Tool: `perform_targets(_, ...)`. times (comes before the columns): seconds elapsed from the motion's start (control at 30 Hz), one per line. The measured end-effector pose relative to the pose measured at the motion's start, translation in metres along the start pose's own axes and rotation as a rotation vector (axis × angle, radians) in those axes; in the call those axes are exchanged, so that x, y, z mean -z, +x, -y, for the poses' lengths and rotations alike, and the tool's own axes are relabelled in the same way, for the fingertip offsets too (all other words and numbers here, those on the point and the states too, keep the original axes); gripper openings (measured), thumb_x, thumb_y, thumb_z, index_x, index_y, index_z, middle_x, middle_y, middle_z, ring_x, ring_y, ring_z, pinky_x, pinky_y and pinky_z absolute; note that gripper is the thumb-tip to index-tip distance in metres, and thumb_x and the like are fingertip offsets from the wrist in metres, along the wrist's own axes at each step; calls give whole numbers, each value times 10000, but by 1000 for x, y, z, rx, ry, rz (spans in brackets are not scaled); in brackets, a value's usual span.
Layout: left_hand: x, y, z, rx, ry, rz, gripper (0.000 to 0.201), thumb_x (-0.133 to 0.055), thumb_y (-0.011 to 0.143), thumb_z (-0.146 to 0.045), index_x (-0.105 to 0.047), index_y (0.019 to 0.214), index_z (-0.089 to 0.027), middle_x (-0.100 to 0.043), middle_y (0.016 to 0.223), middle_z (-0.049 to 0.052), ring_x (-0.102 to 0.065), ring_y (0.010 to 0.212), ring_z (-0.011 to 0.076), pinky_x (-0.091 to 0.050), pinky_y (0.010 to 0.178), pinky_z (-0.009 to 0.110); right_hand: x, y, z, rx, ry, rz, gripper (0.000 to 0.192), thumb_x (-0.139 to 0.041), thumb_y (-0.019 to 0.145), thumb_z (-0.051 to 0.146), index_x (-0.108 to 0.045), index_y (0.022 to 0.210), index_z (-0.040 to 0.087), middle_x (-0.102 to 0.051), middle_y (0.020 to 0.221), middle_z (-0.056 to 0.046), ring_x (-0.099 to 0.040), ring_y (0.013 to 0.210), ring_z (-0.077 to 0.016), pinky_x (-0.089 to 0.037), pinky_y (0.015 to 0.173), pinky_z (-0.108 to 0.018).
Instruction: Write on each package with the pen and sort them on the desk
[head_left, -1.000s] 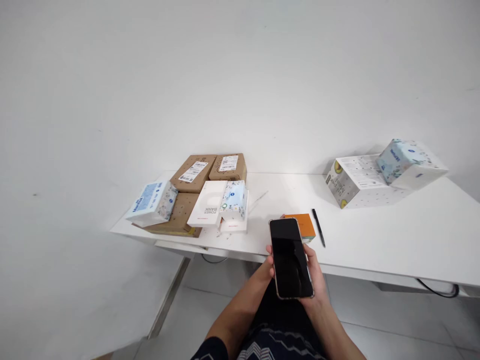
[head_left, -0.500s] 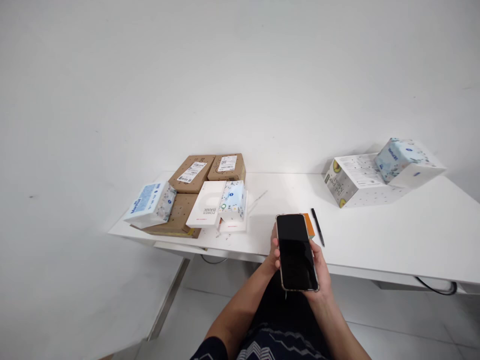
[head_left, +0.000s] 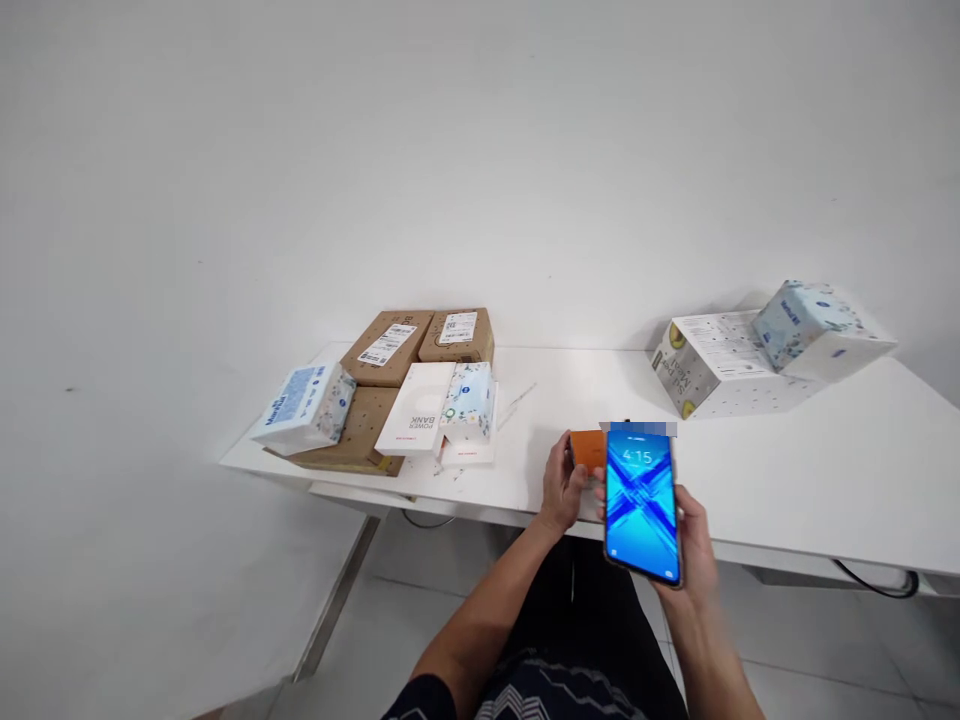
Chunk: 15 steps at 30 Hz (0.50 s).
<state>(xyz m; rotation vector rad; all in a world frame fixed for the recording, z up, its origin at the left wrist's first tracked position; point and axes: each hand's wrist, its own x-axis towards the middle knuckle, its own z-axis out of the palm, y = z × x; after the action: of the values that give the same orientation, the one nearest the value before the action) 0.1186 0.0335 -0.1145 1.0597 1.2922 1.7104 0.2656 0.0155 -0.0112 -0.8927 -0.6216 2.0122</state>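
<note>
My right hand (head_left: 694, 550) is closed around a smartphone (head_left: 642, 510), held upright above the front edge of the table. Its screen glows blue and reads 4:15. To the left of the phone, my left hand (head_left: 564, 490) grips a small orange box (head_left: 587, 450) by its left side, with the thumb in front. The phone covers the right part of that box. Only a dark tip of the pen (head_left: 627, 421) shows behind the phone's top edge.
On the left of the white table (head_left: 525, 480) are brown cartons (head_left: 386, 350), a tissue pack (head_left: 304, 408), a white power bank box (head_left: 412, 410) and a second tissue pack (head_left: 469, 400). A patterned white box (head_left: 731, 365) bears another tissue pack (head_left: 817, 330) at right.
The phone has moved right and its black screen has lit up. My left hand has left the phone and taken hold of the orange box.
</note>
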Motion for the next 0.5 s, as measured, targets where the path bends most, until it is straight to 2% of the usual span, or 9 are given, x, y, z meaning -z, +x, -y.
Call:
perform_targets(0.07,-1,-3,-6,-47,-13,30,680,-507,843,-593,-374,1389,-211,-443,1405,142,-442,1290,287,-385,1064,443,18,2,12,179,-212,-176,617,-453,800,609,-580,1228,184,-702,1020,-116,-663,904,-290,-510,809,-452)
perform_targets(0.13,-2,-4,-9,-82,-27,54,648,-473,874,-563,-349,1398,-203,-443,1394,155,-453,1277,284,-397,1054,445,39,8,23,335,-561,-396,618,-502,783,579,-531,1283,217,-670,1077,-96,-635,954,-279,-482,853,-441)
perform_targets(0.2,-3,-4,-11,-97,-34,62,619,-467,887,-534,-347,1395,-202,-449,1380,157,-468,1260,281,-400,1049,449,59,16,30,421,-1006,-594,629,-532,772,541,-519,1304,207,-633,1108,-116,-592,1013,-302,-443,895,-465)
perform_targets(0.27,-4,-3,-12,-107,-44,63,597,-467,893,-517,-354,1387,-202,-450,1375,155,-468,1258,280,-394,1053,452,76,24,33,432,-1401,-730,617,-511,786,517,-534,1297,172,-589,1154,-165,-547,1057,-348,-411,907,-510)
perform_targets(0.37,-4,-3,-13,-120,-62,69,584,-463,897,-511,-359,1381,-202,-448,1374,153,-451,1272,280,-384,1060,449,96,35,27,377,-1714,-851,589,-449,825,490,-533,1297,148,-532,1235,-213,-517,1075,-389,-407,884,-540)
perform_targets(0.43,-4,-3,-14,-117,-55,69,590,-462,895,-520,-359,1380,-202,-447,1375,155,-452,1270,279,-384,1059,447,106,40,22,355,-1792,-888,591,-434,836,486,-520,1311,146,-522,1250,-221,-504,1087,-403,-411,875,-545)
perform_targets(0.5,-3,-4,-14,-107,-35,63,601,-460,891,-532,-359,1380,-199,-445,1376,159,-463,1258,278,-393,1050,446,114,44,19,363,-1819,-871,606,-442,828,507,-526,1303,140,-529,1239,-232,-480,1111,-423,-414,864,-560)
